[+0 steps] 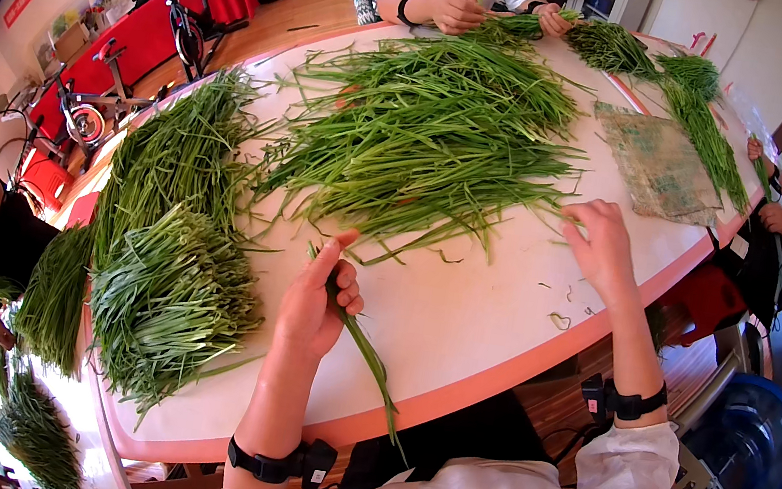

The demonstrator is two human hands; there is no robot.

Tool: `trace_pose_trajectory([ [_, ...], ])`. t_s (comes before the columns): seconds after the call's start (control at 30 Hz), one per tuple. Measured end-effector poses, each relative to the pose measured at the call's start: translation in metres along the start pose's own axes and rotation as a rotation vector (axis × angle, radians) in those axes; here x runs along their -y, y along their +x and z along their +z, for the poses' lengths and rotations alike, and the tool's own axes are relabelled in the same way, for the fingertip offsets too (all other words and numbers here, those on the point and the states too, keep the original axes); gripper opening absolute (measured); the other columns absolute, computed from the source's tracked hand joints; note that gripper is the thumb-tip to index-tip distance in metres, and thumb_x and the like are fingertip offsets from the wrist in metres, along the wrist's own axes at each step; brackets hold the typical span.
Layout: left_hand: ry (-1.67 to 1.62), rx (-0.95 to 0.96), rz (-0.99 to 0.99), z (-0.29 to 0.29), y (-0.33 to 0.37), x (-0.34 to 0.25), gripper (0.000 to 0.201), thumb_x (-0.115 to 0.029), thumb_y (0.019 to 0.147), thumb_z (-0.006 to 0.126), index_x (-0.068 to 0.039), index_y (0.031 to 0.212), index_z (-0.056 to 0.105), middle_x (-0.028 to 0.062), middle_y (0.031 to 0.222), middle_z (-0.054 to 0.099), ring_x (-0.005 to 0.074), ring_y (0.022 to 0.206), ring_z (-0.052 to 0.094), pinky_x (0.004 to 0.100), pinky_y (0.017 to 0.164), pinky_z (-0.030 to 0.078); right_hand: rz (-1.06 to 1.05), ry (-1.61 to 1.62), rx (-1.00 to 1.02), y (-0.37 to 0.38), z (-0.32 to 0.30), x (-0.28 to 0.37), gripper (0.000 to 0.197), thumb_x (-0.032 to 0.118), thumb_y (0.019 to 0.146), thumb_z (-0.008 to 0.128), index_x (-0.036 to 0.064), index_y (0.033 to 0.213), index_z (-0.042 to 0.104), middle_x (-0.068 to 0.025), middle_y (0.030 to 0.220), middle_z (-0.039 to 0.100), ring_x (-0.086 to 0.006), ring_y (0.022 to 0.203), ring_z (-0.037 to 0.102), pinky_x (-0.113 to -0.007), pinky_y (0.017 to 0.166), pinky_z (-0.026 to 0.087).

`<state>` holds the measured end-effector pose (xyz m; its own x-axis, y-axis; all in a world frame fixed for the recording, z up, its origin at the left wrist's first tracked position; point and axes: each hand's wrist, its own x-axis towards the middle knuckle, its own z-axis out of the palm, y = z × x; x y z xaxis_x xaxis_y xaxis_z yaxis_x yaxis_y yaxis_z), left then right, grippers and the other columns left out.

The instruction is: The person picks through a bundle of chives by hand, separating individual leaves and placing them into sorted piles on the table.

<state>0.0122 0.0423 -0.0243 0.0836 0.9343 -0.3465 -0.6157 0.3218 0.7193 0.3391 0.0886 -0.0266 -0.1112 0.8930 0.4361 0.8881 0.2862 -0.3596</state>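
My left hand is closed round a small bunch of garlic chives, whose leaves hang down toward the table's near edge. To the right, my right hand is at the end of the big loose chive pile. Its thumb and forefinger are bent and slightly apart beside a few stem ends, with no stem plainly gripped. Left of my left hand lies a thick stack of chives, and a longer heap stretches behind it.
All this lies on a white table with an orange edge. A worn greenish sheet lies at right, beside more chives. People work across the table, at right and at left. A blue tub stands low at right; exercise bikes stand far left.
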Motion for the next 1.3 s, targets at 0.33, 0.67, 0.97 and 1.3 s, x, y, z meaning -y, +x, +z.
trace_pose_trajectory([
  [0.33,0.003,0.041,-0.059,-0.006,0.001,-0.003,0.036,-0.019,0.089,0.049,-0.003,0.120,0.043,-0.0042,0.062,0.029,0.0063,0.051,0.027,0.0199,0.044,0.025,-0.495,-0.003,0.231,0.034,0.083,0.088,0.005,0.010,0.070,0.061,0.0070,0.074,0.060,-0.0080,0.077,0.053,-0.0266,0.083,0.047,-0.036,0.072,0.043],
  [0.67,0.021,0.066,-0.056,-0.012,-0.006,0.001,0.028,-0.017,0.086,0.055,-0.006,0.112,0.052,-0.0054,0.059,0.031,0.0058,0.048,0.028,0.0215,0.043,0.025,0.047,0.955,0.750,0.030,0.063,0.113,0.013,0.011,0.085,0.056,-0.0004,0.091,0.056,-0.0050,0.085,0.061,-0.0116,0.077,0.056,-0.025,0.071,0.045],
  [0.97,0.104,0.032,0.027,-0.008,-0.012,0.000,0.019,-0.018,0.086,0.057,-0.006,0.100,0.058,-0.0073,0.052,0.030,0.0042,0.042,0.026,0.0210,0.041,0.022,0.075,1.071,0.917,0.024,0.052,0.136,0.020,0.011,0.086,0.053,-0.0023,0.100,0.055,-0.0046,0.084,0.059,-0.0094,0.076,0.056,-0.024,0.071,0.046],
  [1.3,-0.045,-0.123,0.148,-0.019,-0.009,-0.008,0.020,-0.022,0.086,0.056,-0.011,0.102,0.055,-0.0064,0.058,0.030,0.0045,0.046,0.025,0.0202,0.041,0.022,0.332,1.136,0.854,0.020,0.017,0.075,0.018,0.008,0.082,0.053,-0.0025,0.097,0.059,-0.0008,0.071,0.057,-0.0070,0.059,0.050,-0.022,0.054,0.042],
])
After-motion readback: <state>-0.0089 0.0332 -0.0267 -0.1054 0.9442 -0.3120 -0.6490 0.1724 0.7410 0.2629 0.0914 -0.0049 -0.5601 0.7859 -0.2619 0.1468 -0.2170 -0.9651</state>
